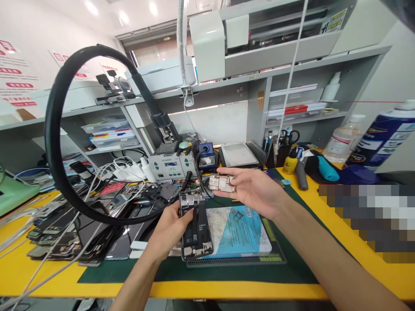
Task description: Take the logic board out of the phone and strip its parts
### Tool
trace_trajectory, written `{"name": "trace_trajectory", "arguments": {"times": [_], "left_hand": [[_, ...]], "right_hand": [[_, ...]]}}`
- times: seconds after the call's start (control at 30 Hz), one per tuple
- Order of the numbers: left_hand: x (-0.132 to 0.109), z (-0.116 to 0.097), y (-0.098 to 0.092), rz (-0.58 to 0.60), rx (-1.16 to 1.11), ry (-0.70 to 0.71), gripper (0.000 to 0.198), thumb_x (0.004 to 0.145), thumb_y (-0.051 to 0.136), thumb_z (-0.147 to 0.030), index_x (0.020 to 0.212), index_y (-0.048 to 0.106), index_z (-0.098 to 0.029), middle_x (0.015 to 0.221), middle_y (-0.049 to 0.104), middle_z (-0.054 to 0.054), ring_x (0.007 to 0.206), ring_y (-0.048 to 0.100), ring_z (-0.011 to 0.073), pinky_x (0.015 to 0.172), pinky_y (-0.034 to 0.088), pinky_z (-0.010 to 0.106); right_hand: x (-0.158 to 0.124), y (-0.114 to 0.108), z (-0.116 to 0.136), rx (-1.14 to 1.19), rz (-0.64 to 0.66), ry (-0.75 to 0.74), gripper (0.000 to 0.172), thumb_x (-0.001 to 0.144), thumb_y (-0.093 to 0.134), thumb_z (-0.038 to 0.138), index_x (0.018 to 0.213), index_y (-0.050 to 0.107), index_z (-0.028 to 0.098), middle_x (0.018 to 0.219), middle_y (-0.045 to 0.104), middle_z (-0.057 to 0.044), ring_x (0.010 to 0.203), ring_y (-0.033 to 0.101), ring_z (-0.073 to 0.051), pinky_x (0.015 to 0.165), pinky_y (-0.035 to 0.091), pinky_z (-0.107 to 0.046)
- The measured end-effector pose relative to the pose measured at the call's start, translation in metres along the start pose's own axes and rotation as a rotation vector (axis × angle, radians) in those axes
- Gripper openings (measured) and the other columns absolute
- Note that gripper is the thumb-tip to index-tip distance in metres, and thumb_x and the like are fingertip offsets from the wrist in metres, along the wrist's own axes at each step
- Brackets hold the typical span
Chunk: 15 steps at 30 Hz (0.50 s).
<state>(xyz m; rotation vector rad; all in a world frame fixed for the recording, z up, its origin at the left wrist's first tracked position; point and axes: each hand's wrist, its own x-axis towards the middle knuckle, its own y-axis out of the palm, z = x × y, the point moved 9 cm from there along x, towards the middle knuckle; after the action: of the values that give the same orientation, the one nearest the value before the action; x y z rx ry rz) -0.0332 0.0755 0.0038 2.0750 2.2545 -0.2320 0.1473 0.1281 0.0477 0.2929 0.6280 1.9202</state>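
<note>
An opened smartphone (203,224), its battery and inner parts showing, is gripped along its left side by my left hand (170,231), with the thumb lying over the inside. In my right hand (259,190) is a small phone circuit board (222,183), held by its right end between thumb and fingers. The board is a little above and to the right of the phone, apart from it. Below both hands lies a blue and white box (240,231), partly covered by the phone.
Stacked phones and phone parts (61,229) crowd the left. A soldering station (171,166) with a thick black hose (53,125) arches over that side. Bottles, a spray can (382,134) and a yellow bottle (289,164) stand right. The green mat (292,268) covers the yellow bench.
</note>
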Motion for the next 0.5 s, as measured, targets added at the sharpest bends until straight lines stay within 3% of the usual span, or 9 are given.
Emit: {"name": "trace_trajectory", "arguments": {"times": [0.13,0.2,0.4,0.5], "left_hand": [[0.003,0.002,-0.001,0.055,0.065,0.005,0.036,0.074,0.079,-0.025,0.11,0.075,-0.018,0.1,0.08,0.01,0.075,0.075,0.0271,0.057,0.057,0.03],[0.004,0.001,-0.001,0.078,0.099,0.023,0.035,0.075,0.079,-0.027,0.109,0.075,-0.019,0.102,0.079,0.01,0.074,0.074,0.0272,0.058,0.058,0.031],[0.004,-0.007,-0.003,0.071,0.243,0.11,0.024,0.074,0.078,-0.031,0.093,0.077,-0.016,0.075,0.075,0.006,0.067,0.069,0.0266,0.052,0.052,0.03],[0.007,-0.007,-0.004,0.049,0.348,0.141,0.025,0.081,0.069,-0.038,0.09,0.076,-0.015,0.068,0.07,0.001,0.065,0.064,0.0225,0.051,0.046,0.026]], "right_hand": [[-0.003,0.008,0.003,-0.109,0.059,-0.033,0.037,0.062,0.072,0.01,0.095,0.082,0.022,0.087,0.078,-0.002,0.103,0.072,-0.031,0.09,0.063,-0.043],[-0.006,0.012,0.005,-0.171,0.089,-0.067,0.039,0.065,0.074,0.013,0.102,0.081,0.024,0.093,0.079,-0.002,0.104,0.072,-0.031,0.091,0.062,-0.043],[-0.019,0.023,0.013,-0.408,0.129,-0.206,0.048,0.077,0.074,0.017,0.123,0.074,0.03,0.119,0.075,-0.001,0.103,0.074,-0.03,0.097,0.059,-0.045],[-0.026,0.03,0.014,-0.5,0.146,-0.276,0.05,0.083,0.071,0.02,0.131,0.069,0.033,0.124,0.073,0.0,0.115,0.069,-0.03,0.099,0.058,-0.043]]}}
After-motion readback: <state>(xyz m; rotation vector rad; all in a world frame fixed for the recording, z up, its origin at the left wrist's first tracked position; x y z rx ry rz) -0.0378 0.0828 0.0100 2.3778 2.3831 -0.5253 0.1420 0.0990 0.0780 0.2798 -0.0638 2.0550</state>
